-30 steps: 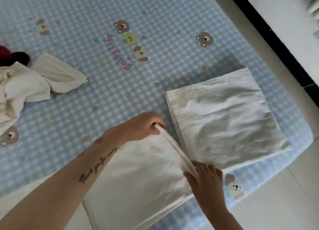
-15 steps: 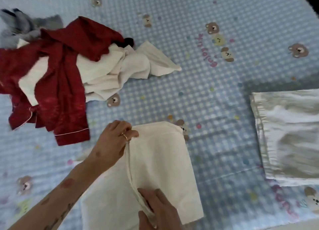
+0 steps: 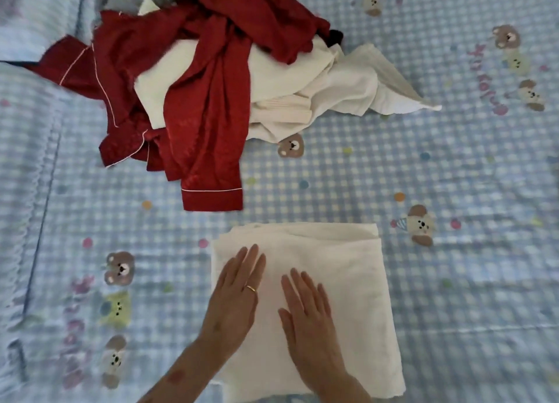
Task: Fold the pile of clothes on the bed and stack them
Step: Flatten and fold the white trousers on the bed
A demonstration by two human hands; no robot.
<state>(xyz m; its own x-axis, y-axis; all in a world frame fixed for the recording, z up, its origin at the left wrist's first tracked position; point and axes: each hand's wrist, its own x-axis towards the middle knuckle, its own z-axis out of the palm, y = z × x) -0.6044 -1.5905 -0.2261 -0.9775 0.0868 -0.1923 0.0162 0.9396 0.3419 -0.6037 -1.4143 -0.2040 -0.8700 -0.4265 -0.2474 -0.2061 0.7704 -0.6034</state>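
Two hands lie flat on a folded cream cloth [image 3: 305,305] in the lower centre of the head view. The left hand [image 3: 234,296], with a ring on one finger, rests palm down on the left part of the cloth, fingers straight and close together. The right hand [image 3: 305,311] rests palm down just beside it, fingers straight and slightly spread. Neither hand grasps anything; both are released and pressing on the fabric.

Change from half a second ago: both hands were then pinching the cloth along its folded edge, the left at the far end and the right at the near end. The edge has since been laid down, the pinch let go, and the palms placed on top. The cloth now shows as a neat rectangle with layered edges visible along its upper side. Judgement: the fold of this piece is complete or nearly so, and the present step is smoothing it flat.

Unfolded clothes remain in a pile [image 3: 230,78] in the upper left to upper centre of the frame, well apart from the folded cloth. A red garment [image 3: 205,124] with white piping lies over cream pieces, and grey fabric shows at the top edge. All rest on the blue checked bedsheet [image 3: 453,175] printed with bears.

Judgement: the task is at an early to middle stage; the folded cloth must go onto a stack, which is not visible in this frame.
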